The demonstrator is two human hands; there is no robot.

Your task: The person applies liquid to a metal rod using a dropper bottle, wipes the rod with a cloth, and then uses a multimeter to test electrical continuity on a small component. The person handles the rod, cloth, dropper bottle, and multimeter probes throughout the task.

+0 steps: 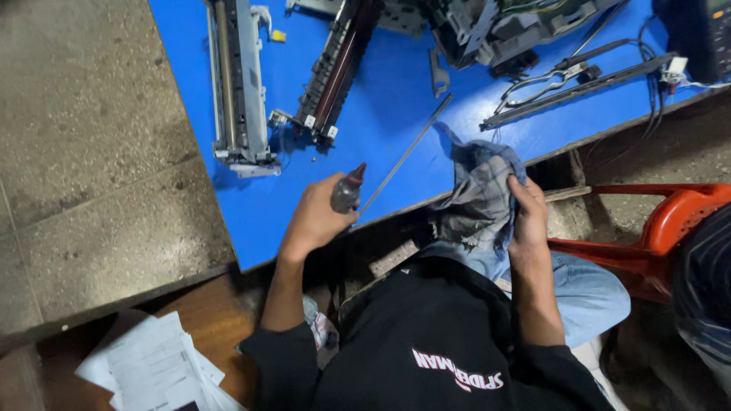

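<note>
Flanking thin metal rod (407, 152): roller assembly (331, 72); grey rag (478, 190); plastic chair (670, 228)

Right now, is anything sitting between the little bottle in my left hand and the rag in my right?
Nothing visible blocks it. The left hand grips the small bottle at the blue table edge; the right hand holds the grey rag. Only a thin metal rod lies flat on the table between them.
</note>
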